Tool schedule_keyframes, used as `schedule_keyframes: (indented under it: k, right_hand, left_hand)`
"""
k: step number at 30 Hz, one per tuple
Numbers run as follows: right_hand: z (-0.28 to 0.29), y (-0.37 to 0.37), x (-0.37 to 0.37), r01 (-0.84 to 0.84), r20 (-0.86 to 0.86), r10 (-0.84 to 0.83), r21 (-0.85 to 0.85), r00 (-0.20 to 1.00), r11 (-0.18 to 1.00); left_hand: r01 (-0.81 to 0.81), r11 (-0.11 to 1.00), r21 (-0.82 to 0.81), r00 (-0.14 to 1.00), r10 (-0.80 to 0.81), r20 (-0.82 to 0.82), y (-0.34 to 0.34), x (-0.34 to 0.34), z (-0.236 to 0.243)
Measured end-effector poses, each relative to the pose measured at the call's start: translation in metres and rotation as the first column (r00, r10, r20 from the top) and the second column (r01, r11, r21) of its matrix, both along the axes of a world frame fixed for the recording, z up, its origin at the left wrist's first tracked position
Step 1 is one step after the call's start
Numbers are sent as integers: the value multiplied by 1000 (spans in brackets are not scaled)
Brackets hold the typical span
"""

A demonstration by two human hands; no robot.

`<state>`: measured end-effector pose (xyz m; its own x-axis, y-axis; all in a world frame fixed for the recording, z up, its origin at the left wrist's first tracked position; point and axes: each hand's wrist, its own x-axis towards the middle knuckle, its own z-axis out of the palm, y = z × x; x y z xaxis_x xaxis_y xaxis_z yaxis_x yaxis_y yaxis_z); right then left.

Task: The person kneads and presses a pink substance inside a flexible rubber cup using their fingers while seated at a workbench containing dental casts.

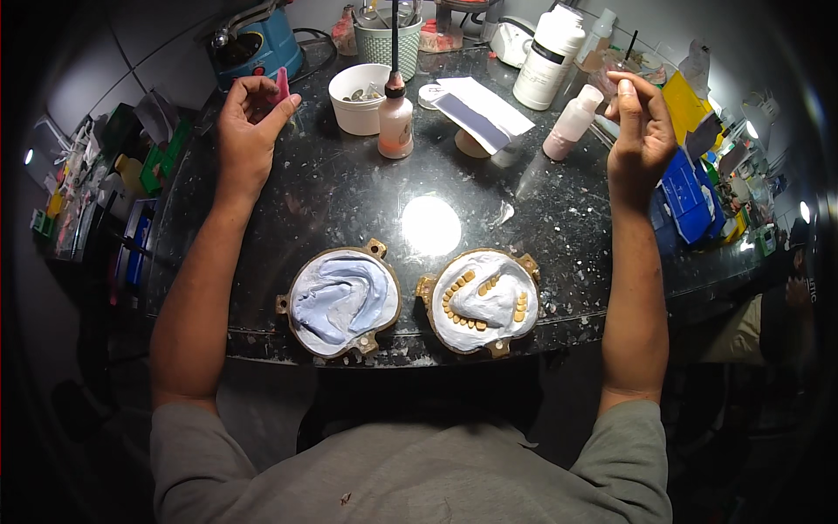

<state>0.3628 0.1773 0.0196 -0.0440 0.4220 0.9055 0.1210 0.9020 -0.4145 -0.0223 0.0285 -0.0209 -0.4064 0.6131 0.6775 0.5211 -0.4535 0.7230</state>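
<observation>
Two brass-rimmed flask halves are lying side by side at the lower centre of the dark speckled table [349, 196]: the left flask half [341, 301] is showing a bluish-white plaster impression, the right flask half [483, 301] is holding a row of yellowish teeth in white plaster. The left hand [249, 131], upper left, is pinching a small pink piece [282, 85] between its fingers. The right hand [643, 131], upper right, is closing its fingers together; any object inside cannot be discerned.

Light: bright overhead glare spot on dark tabletop [349, 201]
Edges: darkly vignetted, bent by fisheye
Focus: centre sharp, rim softened
</observation>
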Motion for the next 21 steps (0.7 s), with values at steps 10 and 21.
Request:
schedule_keyframes:
  k: [10,21]
  right_hand:
    - [1,-1,0,0,-1,0,-5,1000,1000]
    - [1,-1,-1,-2,-7,2,-1,1000,1000]
  left_hand:
    - [62,998,-23,996,-61,70,-3,9,5]
    - [75,997,-26,995,-73,63,-4,6,4]
